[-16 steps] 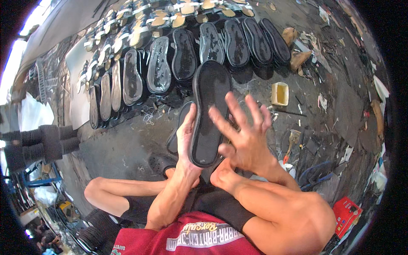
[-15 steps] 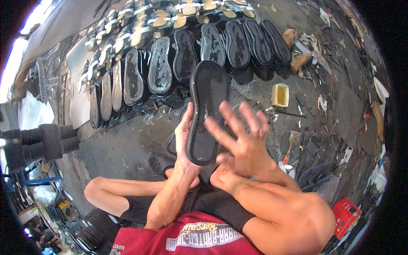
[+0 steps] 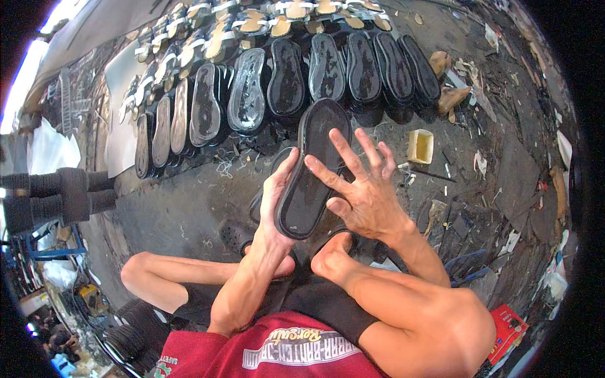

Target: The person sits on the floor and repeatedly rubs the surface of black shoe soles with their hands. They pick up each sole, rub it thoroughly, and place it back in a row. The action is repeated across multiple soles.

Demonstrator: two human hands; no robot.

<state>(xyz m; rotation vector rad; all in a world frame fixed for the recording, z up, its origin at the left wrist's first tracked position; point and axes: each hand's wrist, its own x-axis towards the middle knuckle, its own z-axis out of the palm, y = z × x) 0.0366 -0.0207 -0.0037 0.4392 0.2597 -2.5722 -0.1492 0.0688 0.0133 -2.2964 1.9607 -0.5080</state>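
Observation:
A black shoe sole (image 3: 311,170) is held upright in front of me, its glossy inner face toward the camera. My left hand (image 3: 273,201) grips its left edge and lower end. My right hand (image 3: 360,189) lies flat against the sole's right side, fingers spread wide, fingertips on the glossy face. My bare knees and feet sit just below the sole.
A row of black soles (image 3: 287,82) leans side by side on the ground beyond, with tan-strapped sandals (image 3: 252,22) behind them. A small yellow container (image 3: 420,146) stands to the right among scraps. Stacked dark rolls (image 3: 53,195) lie at the left; a red box (image 3: 507,332) sits lower right.
My right hand has slid down a little on the sole, with its fingers still spread. The sole stays held in my left hand.

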